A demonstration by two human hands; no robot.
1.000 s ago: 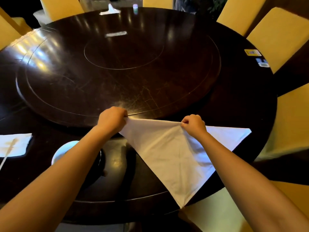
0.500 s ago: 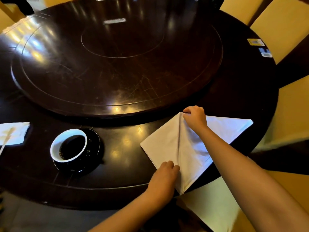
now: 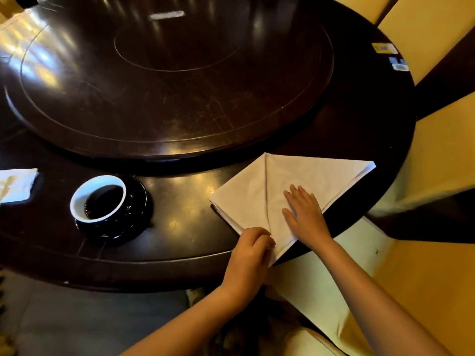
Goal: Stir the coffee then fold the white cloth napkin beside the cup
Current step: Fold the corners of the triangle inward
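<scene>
Napkin (image 3: 303, 176) right of cup (image 3: 99, 197); left hand (image 3: 253, 249) pinches near tip, right hand (image 3: 304, 214) flat, spread; unfolded right wing nearer right hand.

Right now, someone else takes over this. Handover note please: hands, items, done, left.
Left hand: curled, pinching the near tip of the napkin at the table edge.
Right hand: open, flat on the napkin's middle, pressing it down.
Napkin: its left flap is folded in to a centre crease; the right corner is spread out.
Cup: on its saucer left of the napkin, coffee inside, clear of both hands.
Done: first flap. Stirring cannot be confirmed from this frame.
Left: probably fold in the right corner, then finish the fold.
</scene>
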